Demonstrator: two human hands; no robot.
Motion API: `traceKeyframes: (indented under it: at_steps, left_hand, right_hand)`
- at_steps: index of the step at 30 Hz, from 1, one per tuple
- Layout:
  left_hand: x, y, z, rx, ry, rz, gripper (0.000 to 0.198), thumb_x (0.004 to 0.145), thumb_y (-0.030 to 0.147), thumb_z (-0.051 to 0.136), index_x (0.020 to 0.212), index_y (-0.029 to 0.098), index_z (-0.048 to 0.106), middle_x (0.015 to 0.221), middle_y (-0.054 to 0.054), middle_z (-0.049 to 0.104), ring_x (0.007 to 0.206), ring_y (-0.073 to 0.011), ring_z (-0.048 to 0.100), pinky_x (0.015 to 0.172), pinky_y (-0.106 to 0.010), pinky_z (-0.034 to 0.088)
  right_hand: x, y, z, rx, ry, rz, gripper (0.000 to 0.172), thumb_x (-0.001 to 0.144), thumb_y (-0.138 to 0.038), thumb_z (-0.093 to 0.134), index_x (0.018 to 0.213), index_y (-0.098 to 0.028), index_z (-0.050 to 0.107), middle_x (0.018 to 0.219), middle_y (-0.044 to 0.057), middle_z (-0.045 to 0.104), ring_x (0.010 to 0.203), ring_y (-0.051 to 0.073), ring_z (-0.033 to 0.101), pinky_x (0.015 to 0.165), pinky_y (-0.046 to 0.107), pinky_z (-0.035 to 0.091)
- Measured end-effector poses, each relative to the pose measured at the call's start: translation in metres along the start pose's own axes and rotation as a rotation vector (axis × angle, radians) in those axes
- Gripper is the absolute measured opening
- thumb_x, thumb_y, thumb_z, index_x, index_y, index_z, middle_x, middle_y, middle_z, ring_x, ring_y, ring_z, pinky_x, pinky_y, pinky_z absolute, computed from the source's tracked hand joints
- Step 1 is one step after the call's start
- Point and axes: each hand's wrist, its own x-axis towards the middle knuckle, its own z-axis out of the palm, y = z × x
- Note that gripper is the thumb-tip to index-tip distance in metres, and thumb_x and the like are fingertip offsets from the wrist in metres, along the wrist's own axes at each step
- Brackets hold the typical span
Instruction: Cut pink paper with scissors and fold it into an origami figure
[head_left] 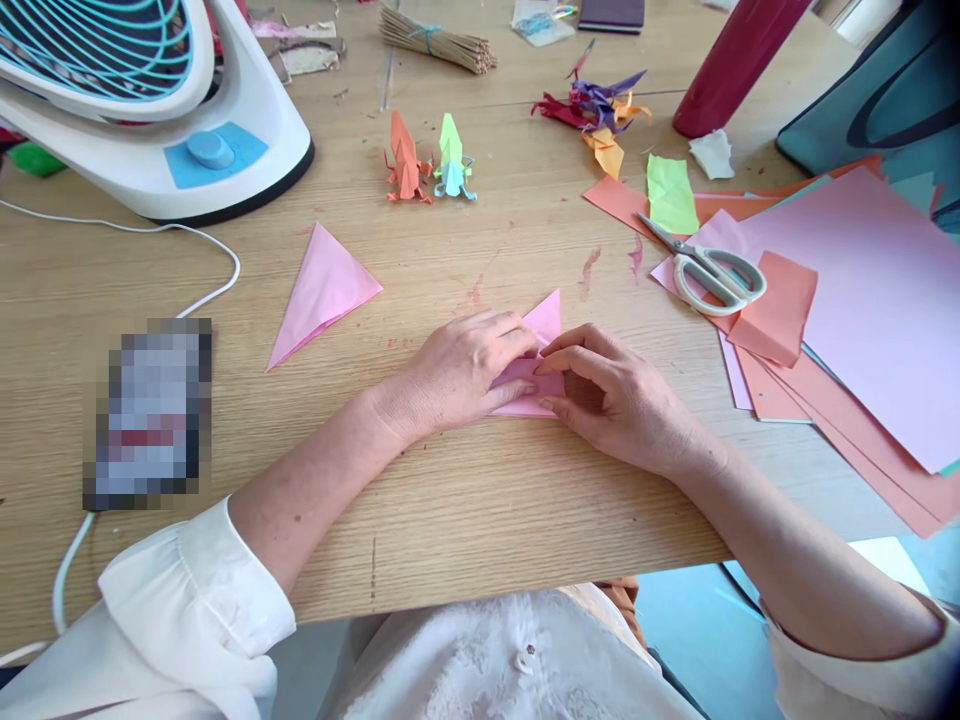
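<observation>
A small piece of folded pink paper (pixel 529 398) lies on the table, partly hidden under my fingers. My left hand (pixel 476 365) rests over its left side, fingers curled and thumb along the fold. From the other side, my right hand (pixel 611 395) pinches the paper's right part between thumb and fingers. A pink point of the sheet sticks up behind both hands. Farther left lies a second pink paper, folded into a triangle (pixel 326 290), with neither hand touching it.
Scissors (pixel 709 270) lie on stacked coloured paper (pixel 862 300) at right. Origami figures, one orange (pixel 405 160) and one green and blue (pixel 451 165), stand behind. A fan (pixel 225 140), a blurred phone-like device (pixel 150 420) with a white cable, and a red bottle (pixel 739 70) are around.
</observation>
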Motion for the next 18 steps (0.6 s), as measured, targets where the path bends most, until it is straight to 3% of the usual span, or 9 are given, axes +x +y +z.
traceKeyframes:
  at_steps: [13, 18]
  left_hand:
    - [-0.0019, 0.0003, 0.0035, 0.029, 0.039, 0.040, 0.026, 0.091, 0.027, 0.061, 0.114, 0.016, 0.060, 0.115, -0.010, 0.065, 0.109, -0.0245, 0.061, 0.094, -0.037, 0.048]
    - [-0.0044, -0.0008, 0.0004, -0.014, 0.023, 0.077, 0.039, 0.088, 0.038, 0.065, 0.119, 0.016, 0.057, 0.119, -0.012, 0.063, 0.113, -0.0278, 0.058, 0.098, -0.042, 0.046]
  right_hand:
    - [0.0011, 0.0012, 0.0029, -0.015, 0.000, -0.013, 0.020, 0.083, -0.016, 0.067, 0.102, -0.021, 0.063, 0.111, 0.010, 0.061, 0.095, 0.023, 0.061, 0.083, 0.036, 0.049]
    - [0.0006, 0.0023, 0.0046, -0.024, 0.006, -0.024, 0.019, 0.084, -0.020, 0.068, 0.103, -0.021, 0.064, 0.110, 0.011, 0.061, 0.094, 0.023, 0.060, 0.083, 0.037, 0.049]
